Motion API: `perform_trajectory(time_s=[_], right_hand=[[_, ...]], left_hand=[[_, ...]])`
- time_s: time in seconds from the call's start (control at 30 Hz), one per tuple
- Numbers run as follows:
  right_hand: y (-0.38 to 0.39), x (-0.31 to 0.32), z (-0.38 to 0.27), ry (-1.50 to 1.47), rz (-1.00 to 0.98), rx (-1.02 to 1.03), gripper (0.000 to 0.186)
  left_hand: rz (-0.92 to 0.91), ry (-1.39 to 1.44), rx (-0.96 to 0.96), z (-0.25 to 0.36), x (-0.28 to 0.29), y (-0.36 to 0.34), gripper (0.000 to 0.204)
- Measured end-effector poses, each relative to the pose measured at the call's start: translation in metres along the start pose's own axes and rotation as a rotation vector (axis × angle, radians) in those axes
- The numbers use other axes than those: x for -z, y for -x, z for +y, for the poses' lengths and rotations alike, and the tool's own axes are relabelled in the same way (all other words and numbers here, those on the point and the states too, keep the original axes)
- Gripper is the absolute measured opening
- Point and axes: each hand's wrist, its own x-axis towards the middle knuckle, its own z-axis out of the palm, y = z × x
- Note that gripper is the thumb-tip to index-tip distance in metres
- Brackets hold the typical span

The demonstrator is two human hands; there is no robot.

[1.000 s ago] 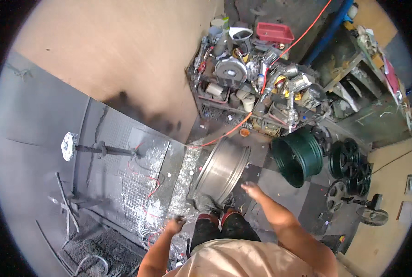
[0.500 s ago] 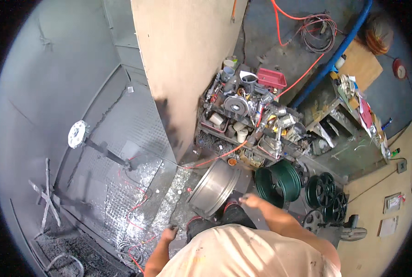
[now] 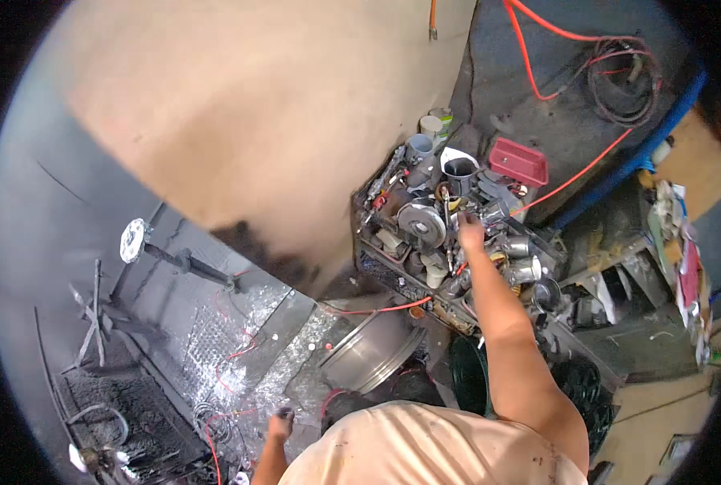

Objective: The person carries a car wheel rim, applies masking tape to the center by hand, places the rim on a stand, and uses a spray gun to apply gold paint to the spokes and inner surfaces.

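Across the upper left, one big beige wall panel [image 3: 239, 105], with a dark sooty smudge [image 3: 283, 260] near the bottom edge. Below that, a grey floor [image 3: 239, 339] with loads of white splatter.

Just right of the panel, a seriously packed workbench [image 3: 389, 280], with tools [image 3: 381, 200] and pots [image 3: 435, 275] piled all over. Further right, a grimy greenish cabinet [image 3: 659, 343], papers [image 3: 689, 279] and other bits heaped along the top.

Down in front of the bench, a silver wheel rim [image 3: 376, 349], lower edge partly behind the knees [image 3: 418, 388]. To the right of it, a dark green wheel [image 3: 468, 373], partly covered by the right arm [image 3: 502, 315]. Up at top right, a loose coil of hose [image 3: 623, 121]. Toward the back of the bench, a red plastic tray [image 3: 519, 163].

Left of the right hand [image 3: 471, 233], a round grey disc [image 3: 422, 225]. Hand itself: stretched out over the bench, right in among the tools. Looks partly curled, but honestly can't tell how far open, or if gripping anything.

Left hand [image 3: 280, 424]: low over the splattered floor, fingers bent in. Too blurry to tell about a grip.

Below and right of the right hand, shiny silver cups [image 3: 525, 269] in the clutter. Smallest of the lot, a little orange lid-like thing [image 3: 416, 312] at the foot of the bench.
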Motion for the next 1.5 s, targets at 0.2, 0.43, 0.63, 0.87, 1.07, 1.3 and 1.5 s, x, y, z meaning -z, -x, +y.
perform_trajectory(time_s=[0.2,0.43,0.63,0.87,1.07,1.3,1.5], right_hand=[[-0.067,-0.043,0.027,0.129,-0.322,-0.069,0.057],[-0.081,-0.034,0.011,0.229,-0.319,-0.052,0.054],[-0.088,0.02,0.011,0.056,-0.15,0.193,0.061],[-0.066,0.077,0.003,-0.2,-0.126,0.013,0.062],[-0.044,0.1,0.016,-0.246,-0.169,-0.054,0.065],[-0.049,0.106,-0.005,-0.262,-0.283,-0.046,0.064],[-0.091,0.03,0.012,-0.172,-0.334,0.013,0.05]], left_hand=[[-0.128,0.01,-0.292,0.18,-0.07,0.06,0.04],[-0.22,-0.205,-0.813,0.49,-0.105,0.083,0.031],[-0.182,-0.177,-1.253,0.678,-0.163,0.061,0.026],[0.002,-0.347,-1.392,0.789,-0.283,-0.05,0.028],[-0.183,-0.989,-1.055,0.797,-0.347,-0.129,0.025],[-0.131,-0.156,-1.113,0.799,-0.284,-0.078,0.025],[-0.123,0.194,-1.095,0.729,-0.174,0.02,0.022]])
